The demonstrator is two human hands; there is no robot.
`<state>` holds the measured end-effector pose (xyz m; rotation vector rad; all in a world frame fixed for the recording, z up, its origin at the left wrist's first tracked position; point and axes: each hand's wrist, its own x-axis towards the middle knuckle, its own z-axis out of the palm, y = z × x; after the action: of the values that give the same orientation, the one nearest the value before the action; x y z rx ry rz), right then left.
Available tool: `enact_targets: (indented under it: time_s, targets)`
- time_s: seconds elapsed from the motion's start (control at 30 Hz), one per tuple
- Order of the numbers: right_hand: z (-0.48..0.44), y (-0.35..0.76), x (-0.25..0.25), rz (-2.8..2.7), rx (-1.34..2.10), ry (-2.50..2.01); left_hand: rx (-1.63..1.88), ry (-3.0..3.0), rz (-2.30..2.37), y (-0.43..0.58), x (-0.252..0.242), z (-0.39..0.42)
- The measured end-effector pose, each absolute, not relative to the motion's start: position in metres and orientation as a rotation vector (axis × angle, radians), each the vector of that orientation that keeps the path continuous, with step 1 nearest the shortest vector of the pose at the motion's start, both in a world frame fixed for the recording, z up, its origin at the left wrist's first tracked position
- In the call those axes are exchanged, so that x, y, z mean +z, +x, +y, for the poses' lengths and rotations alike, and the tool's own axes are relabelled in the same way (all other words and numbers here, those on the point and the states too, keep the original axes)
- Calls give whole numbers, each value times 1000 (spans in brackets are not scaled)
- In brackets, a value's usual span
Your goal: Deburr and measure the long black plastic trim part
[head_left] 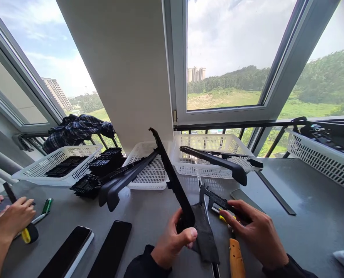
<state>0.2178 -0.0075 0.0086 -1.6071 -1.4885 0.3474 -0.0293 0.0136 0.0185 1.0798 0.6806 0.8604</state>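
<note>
I look from far away and go from near to far. At the near side of the grey table [149,214], a tool with an orange-brown wooden handle [236,256] lies below the right hand [255,233]. To its left is a dark grey soft cloth piece [208,235], just beside the left hand [173,241]. Further left I see two flat black phone-like slabs [111,249], one of them with a white side.

The left hand is closed around the thick curved end of a long black plastic part [174,185], which rises tilted, its thin tip toward the far left. The right hand holds a black sliding caliper [220,201] between thumb and fingers; the caliper's jaws stand a little apart, near the part but not on it.

At the left edge, another person's hands [12,218] hold a dark strip [9,192], and near them lies a small green cylinder [47,205].

Farther, a pair of similar black parts [131,175] leans by the middle white plastic basket [144,185]; I cannot tell if they touch the held one. More such parts [215,157] rest across the right white basket [189,170]. Black ribbed pieces [105,162] are piled beside the left white basket [41,179]. Behind, a dark plaid cloth [79,129] hangs on the railing, below the windows.
</note>
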Motion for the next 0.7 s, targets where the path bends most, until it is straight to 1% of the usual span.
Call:
enact_targets:
  time_s: [0.2,0.4,0.53,0.7]
  targets:
    - [-16,212,19,-1409,302,-1612,747,1241,850,-27,22,4]
    - [-8,211,14,-1575,-39,-1394,766,1188,826,-25,29,7]
    - [-5,210,11,-1657,-273,-1385,692,1120,771,-21,27,4]
    - [-7,211,15,-1643,-362,-1440,702,1038,735,-16,9,-4]
